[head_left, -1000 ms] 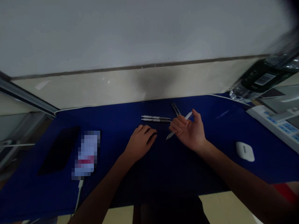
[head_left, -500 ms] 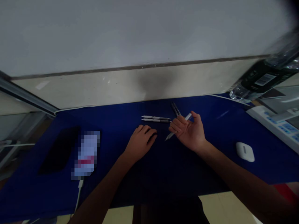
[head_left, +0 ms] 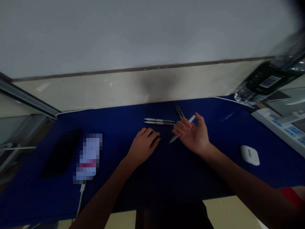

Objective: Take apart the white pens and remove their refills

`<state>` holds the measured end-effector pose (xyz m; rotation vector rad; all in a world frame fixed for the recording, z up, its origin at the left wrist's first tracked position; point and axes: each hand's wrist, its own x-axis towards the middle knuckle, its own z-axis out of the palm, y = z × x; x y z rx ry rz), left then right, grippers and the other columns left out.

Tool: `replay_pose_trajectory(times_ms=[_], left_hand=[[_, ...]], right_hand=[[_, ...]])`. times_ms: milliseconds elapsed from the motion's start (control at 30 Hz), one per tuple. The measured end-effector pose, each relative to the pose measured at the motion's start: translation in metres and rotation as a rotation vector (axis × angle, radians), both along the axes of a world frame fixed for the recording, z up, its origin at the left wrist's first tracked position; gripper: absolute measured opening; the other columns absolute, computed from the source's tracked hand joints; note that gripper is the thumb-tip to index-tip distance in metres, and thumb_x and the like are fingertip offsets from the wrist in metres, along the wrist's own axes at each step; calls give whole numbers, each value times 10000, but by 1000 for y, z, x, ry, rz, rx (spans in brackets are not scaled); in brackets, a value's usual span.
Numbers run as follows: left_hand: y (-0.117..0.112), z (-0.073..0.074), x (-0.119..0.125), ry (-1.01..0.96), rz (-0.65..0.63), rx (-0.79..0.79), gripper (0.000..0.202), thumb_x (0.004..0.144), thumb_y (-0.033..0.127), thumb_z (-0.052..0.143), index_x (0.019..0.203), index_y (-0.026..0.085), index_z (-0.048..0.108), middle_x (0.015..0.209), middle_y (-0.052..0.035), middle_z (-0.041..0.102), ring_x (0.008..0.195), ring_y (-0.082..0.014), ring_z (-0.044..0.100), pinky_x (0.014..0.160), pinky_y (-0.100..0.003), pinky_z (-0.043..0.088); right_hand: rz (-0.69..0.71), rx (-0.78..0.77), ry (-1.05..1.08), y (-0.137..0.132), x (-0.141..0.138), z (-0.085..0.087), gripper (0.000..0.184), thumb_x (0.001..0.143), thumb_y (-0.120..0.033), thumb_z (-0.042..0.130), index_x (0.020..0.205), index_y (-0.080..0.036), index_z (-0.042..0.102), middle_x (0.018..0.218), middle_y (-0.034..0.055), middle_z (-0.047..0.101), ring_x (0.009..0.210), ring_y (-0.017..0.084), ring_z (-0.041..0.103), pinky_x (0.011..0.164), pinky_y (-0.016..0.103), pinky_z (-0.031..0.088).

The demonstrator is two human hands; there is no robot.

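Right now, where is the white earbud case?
The white earbud case lies on the blue mat toward the right side of the head view, right of the right hand and nearer than the white strip with blue buttons.

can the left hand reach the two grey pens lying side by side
Probably yes: the two grey pens lie just beyond the left hand on bare blue mat, nothing between; the right hand and its white pen sit aside.

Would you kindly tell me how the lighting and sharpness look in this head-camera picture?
Head view: dim, the blue mat nearly black near the bottom edge; the white pen in the right hand is legible; the bottle at upper right is smeared and stretched by the lens; one patch left of the left hand is pixelated.
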<state>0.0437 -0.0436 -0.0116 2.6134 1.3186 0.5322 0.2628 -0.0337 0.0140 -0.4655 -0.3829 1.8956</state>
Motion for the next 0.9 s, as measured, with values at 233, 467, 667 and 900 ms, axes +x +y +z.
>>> replay_pose_trajectory(times_ms=[233, 467, 667, 900], left_hand=[[0, 0, 0, -11, 3, 3, 210, 974, 263, 474, 1110, 221, 628, 1008, -57, 605, 947, -215, 528, 852, -376, 455], [0, 2, 0, 5, 1, -4, 220, 980, 271, 467, 1121, 219, 628, 1014, -55, 605, 949, -214, 523, 852, -375, 452], [-3, 0, 4, -26, -31, -3, 238, 997, 272, 425, 1076, 201, 638, 991, -62, 621, 936, -209, 535, 841, -378, 458], [-10, 2, 12, -31, -100, -42, 266, 1013, 250, 381, 993, 178, 636, 951, -55, 632, 904, -192, 540, 853, -373, 451]], right_hand=[[6, -11, 6, 0, 0, 0, 527, 865, -618, 416, 553, -222, 262, 544, -39, 237, 499, 124, 245, 543, 305, 332], [20, -8, 57, -1, -1, 0, 502, 876, -575, 416, 555, -222, 259, 534, -40, 237, 503, 124, 244, 556, 303, 339], [38, -13, 3, 2, -1, 0, 580, 839, -746, 396, 592, -221, 377, 556, -33, 316, 502, 127, 295, 524, 294, 337], [30, 11, -31, 3, -10, -3, 366, 945, -509, 485, 726, -217, 511, 578, -50, 334, 512, 110, 359, 578, 262, 409]])
